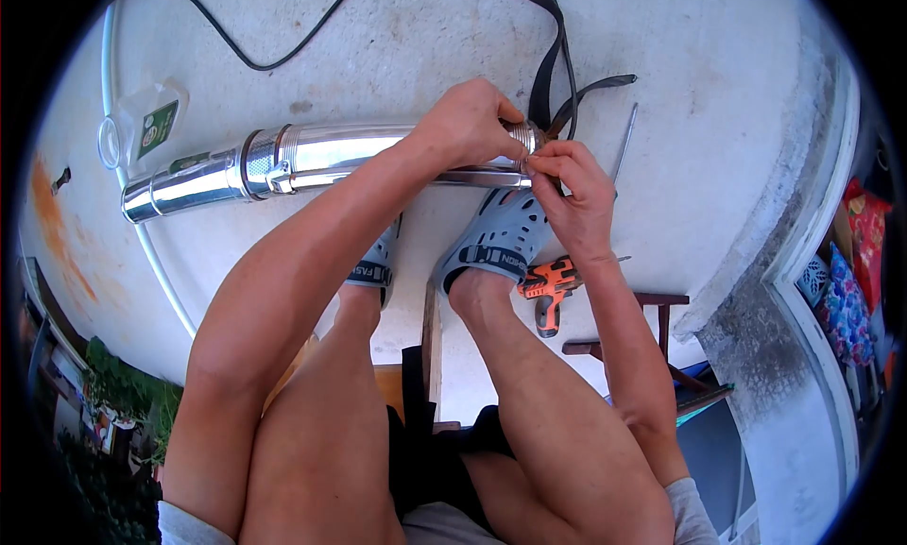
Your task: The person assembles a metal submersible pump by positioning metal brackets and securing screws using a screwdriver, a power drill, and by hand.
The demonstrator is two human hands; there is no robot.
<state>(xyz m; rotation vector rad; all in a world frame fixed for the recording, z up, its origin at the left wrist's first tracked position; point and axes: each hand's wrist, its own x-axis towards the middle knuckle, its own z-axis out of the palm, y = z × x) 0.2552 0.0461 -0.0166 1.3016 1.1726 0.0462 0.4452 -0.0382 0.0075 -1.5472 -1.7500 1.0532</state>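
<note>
Head view, from the left: a thin, whitish tube (108, 63) runs along the pale concrete floor (718, 167), with a clear plastic container with a green label (156, 129) just beside it. Next comes the long, shiny, silver metal cylinder (350, 144), which lies on its side across the floor beyond the feet, its narrow silver metal strip (326, 178) running along the near side. Below it stands one grey-blue perforated clog (376, 262), and farther right its mate (496, 229). At the cylinder's right end, the left hand (468, 120) curls over the ribbed part, fingers toward the far side and thumb toward the near. Facing it, the right hand (576, 191) has its thumb and fingertips drawn together beside the strip's tip; whether they pinch a small part there is too fine to tell. A flat black strap (545, 73) trails behind this end. Right of the clogs lies an orange-and-black cordless drill (550, 285), apart from both hands, and beyond the right hand rests a thin metal rod (625, 141). The step in hand looks like close fingertip work where the strip meets the cylinder's end; the next move probably calls for the left hand to steady that end while the right makes small, careful adjustments.
</note>
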